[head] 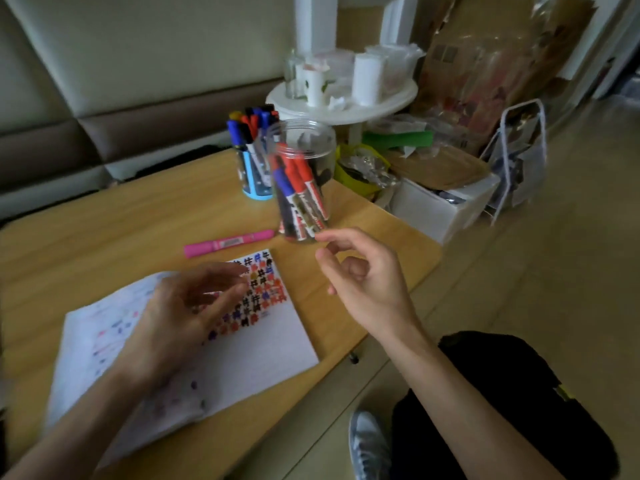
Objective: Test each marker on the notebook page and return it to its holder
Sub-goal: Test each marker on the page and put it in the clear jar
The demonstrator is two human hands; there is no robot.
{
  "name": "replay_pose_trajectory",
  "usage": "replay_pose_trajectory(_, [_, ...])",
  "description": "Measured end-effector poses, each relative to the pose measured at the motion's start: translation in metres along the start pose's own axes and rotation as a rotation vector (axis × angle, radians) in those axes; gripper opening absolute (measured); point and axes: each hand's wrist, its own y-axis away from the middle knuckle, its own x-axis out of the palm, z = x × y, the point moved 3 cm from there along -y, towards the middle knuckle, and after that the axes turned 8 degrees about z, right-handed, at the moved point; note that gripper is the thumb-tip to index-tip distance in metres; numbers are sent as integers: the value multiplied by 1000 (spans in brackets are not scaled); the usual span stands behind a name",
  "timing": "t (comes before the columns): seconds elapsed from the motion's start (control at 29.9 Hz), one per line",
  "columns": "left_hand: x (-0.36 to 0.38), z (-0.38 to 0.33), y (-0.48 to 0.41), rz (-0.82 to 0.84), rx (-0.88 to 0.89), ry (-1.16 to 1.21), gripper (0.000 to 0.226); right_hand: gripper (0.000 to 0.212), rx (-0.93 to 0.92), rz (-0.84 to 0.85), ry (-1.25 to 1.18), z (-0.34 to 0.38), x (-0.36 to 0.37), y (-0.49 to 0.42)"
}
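**Q.** Where did the loose marker lie, and how did it stand to the hands?

**A.** The pink marker [228, 243] lay flat on the wooden table [104, 230] at the centre of the frame, just above the top edge of the open notebook [249, 348]. Its long axis ran nearly left to right, rising slightly rightward, with the thick end to the left and the thin end pointing at the base of the clear jar [301, 150]. The left hand [173, 313] hovered over the marked page directly below the barrel. The right hand [363, 282] hung to the marker's lower right, beside the jar.

**Q.** What state were the hands in?

**A.** Both were empty. The left was blurred, its fingers loosely spread. The right had its fingers slackly curled, thumb and forefinger apart, the forefinger tip close to the jar's base; contact could not be judged.

**Q.** Which hand was better placed?

**A.** Probably the left for the barrel and the right for the thin end. A grasp across the barrel would suit the marker's sideways lie.

**Q.** And the holders?

**A.** The jar held red and blue markers leaning inside. The blue holder [254, 181] stood behind it, towards upper centre, full of capped markers.

**Q.** The room?

**A.** A sofa [104, 98] filled the upper left. A round white stand [377, 102] with cups, cardboard and a white box [440, 213] crowded the upper right, above bare floor.
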Motion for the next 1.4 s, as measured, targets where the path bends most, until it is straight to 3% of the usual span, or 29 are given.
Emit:
replay_pose_trajectory(0.1, [-17, 13, 6, -87, -16, 63, 18, 19, -33, 68, 15, -3, 33, -18])
replay_pose_trajectory(0.43, [-50, 34, 15, -149, -19, 86, 18, 23, -5, 141, 60, -38, 96, -71])
replay_pose_trajectory(0.67, [-62, 40, 19, -168, -29, 65, 20, 47, 71, 237, 407, -53, 121, -95])
replay_pose_trajectory(1.04, [-62, 46, 20, -164, -41, 11, 23, 37, -77, 173, 943, -45, 126, -98])
replay_pose_trajectory(1.17, [-62, 48, 19, -182, -58, -7, 24, 29, -161, 180, 903, -45, 128, -95])
replay_pose_trajectory(1.34, [-67, 49, 16, -227, -53, -26, 52, 23, -313, 273, 711, -31, 121, -84])
replay_pose_trajectory(1.4, [-65, 45, 15, -202, -42, -17, 48, 24, -356, 324, 671, -25, 119, -78])
